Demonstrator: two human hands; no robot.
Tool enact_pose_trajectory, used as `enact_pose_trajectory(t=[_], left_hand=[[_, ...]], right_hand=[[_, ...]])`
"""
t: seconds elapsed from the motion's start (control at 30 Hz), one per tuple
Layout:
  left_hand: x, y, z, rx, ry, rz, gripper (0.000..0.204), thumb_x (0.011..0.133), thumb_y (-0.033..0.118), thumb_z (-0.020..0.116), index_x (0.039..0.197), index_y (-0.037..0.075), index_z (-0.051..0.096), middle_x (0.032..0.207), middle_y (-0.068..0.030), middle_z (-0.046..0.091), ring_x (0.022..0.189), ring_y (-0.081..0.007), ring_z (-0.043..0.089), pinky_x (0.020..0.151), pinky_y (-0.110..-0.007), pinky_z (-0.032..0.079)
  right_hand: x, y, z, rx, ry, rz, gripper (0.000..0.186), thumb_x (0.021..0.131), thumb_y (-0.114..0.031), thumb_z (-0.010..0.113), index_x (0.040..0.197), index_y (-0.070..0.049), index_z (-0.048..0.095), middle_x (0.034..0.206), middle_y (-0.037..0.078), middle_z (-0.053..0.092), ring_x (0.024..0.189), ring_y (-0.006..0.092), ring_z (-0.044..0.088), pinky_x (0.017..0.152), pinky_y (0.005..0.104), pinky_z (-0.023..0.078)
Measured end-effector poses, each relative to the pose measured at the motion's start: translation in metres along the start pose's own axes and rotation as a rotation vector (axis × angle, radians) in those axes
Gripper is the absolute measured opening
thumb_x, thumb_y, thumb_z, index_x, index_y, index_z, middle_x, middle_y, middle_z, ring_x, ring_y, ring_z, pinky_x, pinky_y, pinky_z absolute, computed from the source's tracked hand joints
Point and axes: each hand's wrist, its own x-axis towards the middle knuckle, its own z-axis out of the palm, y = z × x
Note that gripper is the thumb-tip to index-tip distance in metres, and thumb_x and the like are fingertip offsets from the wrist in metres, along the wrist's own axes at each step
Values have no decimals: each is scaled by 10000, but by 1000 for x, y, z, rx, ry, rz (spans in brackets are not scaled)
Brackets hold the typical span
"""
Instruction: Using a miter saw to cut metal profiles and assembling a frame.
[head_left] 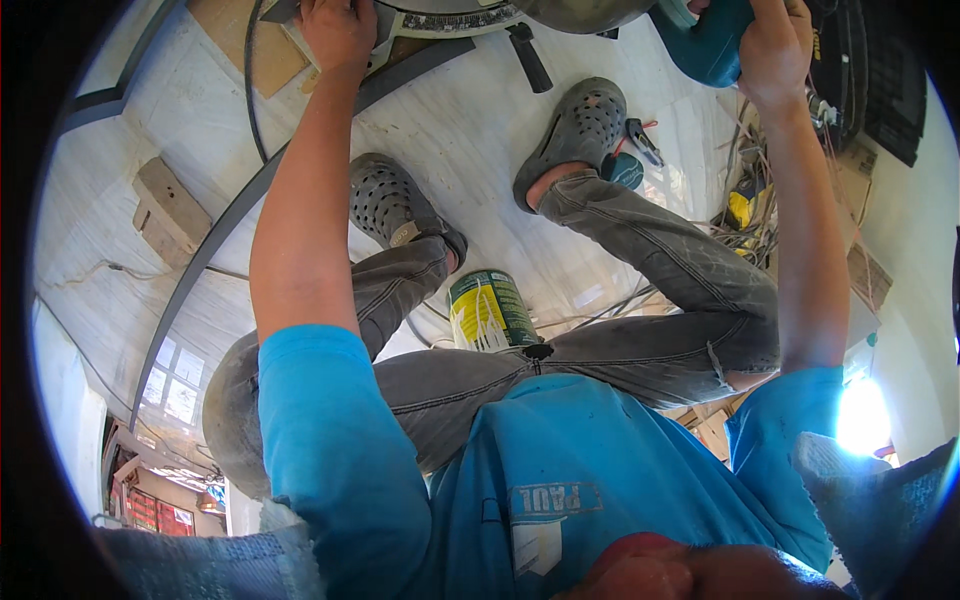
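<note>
At the top edge is a miter saw, its round metal guard (585, 12) and curved scale (455, 20) partly cut off. My right hand (778, 50) is wrapped round the saw's teal handle (705, 45). On the saw's left side, my left hand (338, 35) is closed with its fingers curled down by a grey metal edge (281, 10). The frame's top cuts off those fingertips, so what they grip is hidden. A long dark strip (225, 225) runs from below the saw's front, under my left forearm, toward the lower left. A black lever (530, 58) sticks out from the saw's front.
Between my legs stands a green and yellow paint can (492, 310) with white drips. A wooden block (172, 212) lies at left, a board (250, 40) farther up. By my right shoe (575, 135) is a small clamp-like tool (645, 143). Tangled cables (750, 215) lie at right.
</note>
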Motion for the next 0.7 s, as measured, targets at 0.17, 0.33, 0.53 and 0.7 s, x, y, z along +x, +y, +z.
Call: enact_pose_trajectory(t=[0.17,0.33,0.53,0.7], left_hand=[[0,-4,4,-4,24,32,144,923,112,656,1018,10,691,1069,-158,687,1044,-376,603,979,-461,435],[0,-8,7,39,33,37,134,922,112,657,1009,17,693,1061,-153,686,1043,-372,599,970,-465,437],[0,-8,7,29,32,45,138,920,113,660,1018,21,688,1055,-149,684,1049,-376,592,967,-468,436],[0,-8,6,7,37,56,141,919,107,657,1028,22,683,1064,-150,680,1043,-379,590,964,-469,437]], right_hand=[[1,4,-1,-21,42,30,268,1007,-324,636,1022,-56,650,798,32,634,678,122,599,635,278,486],[0,11,-2,-18,42,-36,268,1003,-333,644,1026,-67,647,801,24,627,682,115,591,642,274,483],[1,14,-5,-24,15,-41,256,1002,-330,648,1024,-76,639,807,19,623,684,109,587,644,271,482],[0,16,-5,15,9,-38,231,1005,-310,646,1031,-81,632,805,14,617,681,102,581,642,267,480]])
